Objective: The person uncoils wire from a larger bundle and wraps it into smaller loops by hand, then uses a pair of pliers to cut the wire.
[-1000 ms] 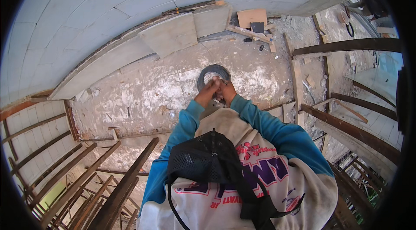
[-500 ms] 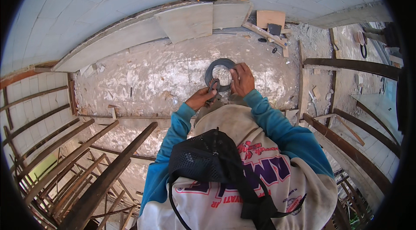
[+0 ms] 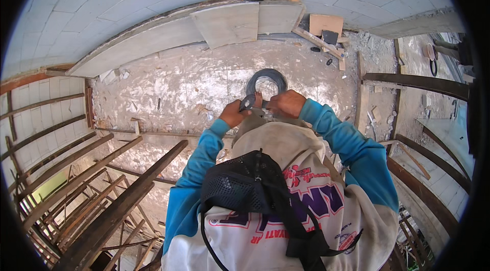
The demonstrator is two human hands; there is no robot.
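Observation:
A coil of dark grey wire lies on the dusty floor in front of me, around the toes of a bare foot. My left hand is closed on a small dark grey loop, held by the coil's near left side. The loop looks like a bundle of the same wire, but its kind is not certain. At the coil's near right side, my right hand is closed with its fingers turned toward the left hand. What they grip is hidden.
Pale boards lean along the far block wall. Wood offcuts lie at the far right. Timber beams cross the right side. More long timbers fill the lower left. A black mesh bag hangs at my chest.
My right hand has left the coil's right rim and come nearer to me, its fingers now closed. The left hand's loop has turned and looks rounder. The whole view has shifted slightly.

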